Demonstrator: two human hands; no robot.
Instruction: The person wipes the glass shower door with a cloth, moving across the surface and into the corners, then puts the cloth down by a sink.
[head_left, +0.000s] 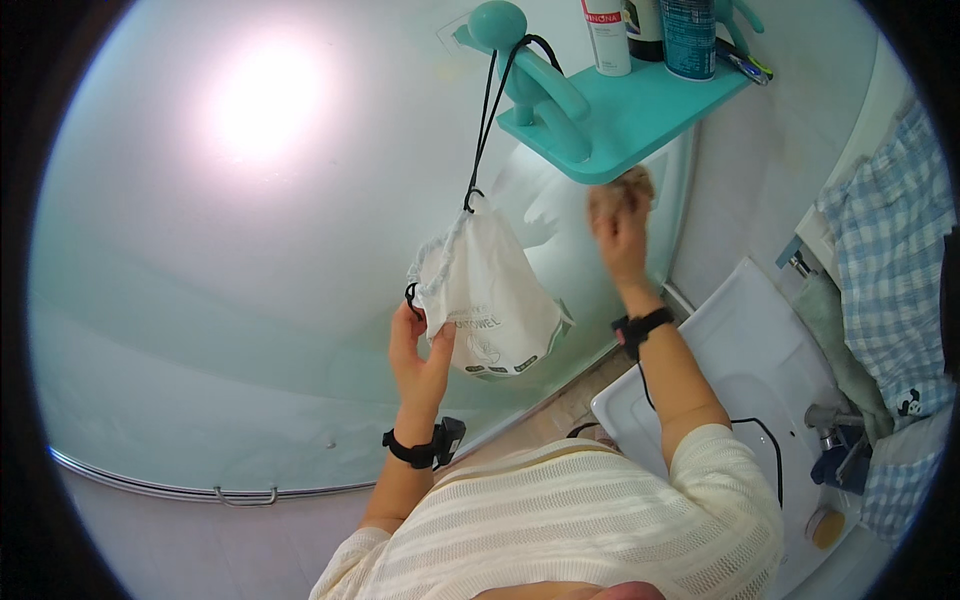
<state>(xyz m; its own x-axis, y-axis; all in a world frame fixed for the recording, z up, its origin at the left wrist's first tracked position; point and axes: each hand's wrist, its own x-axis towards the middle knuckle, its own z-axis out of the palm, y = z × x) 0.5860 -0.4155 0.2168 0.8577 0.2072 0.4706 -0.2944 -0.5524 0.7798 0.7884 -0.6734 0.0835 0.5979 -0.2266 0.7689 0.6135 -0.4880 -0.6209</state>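
A white drawstring bag (491, 292), printed with writing and a flower, hangs by its black cord (487, 127) from a teal figure-shaped holder (497, 26). My left hand (420, 352) pinches the bag's left side near its gathered mouth. Under the front corner of a teal shelf (630, 112), my right hand (619, 232) grips a crumpled brownish cloth (636, 184). Both hand and cloth are slightly blurred, and the shelf partly hides the cloth. Behind them is a pale, shiny glass-like panel (225, 300); whether the cloth touches it I cannot tell.
Several bottles (688, 41) and a small slim tool (742, 64) sit on the shelf. At right, a white washbasin (720, 345) has a faucet (832, 420) and a round yellowish item (826, 529). Beside it hang a green towel (844, 345) and checked fabric (892, 262). A black cable (776, 457) crosses the basin.
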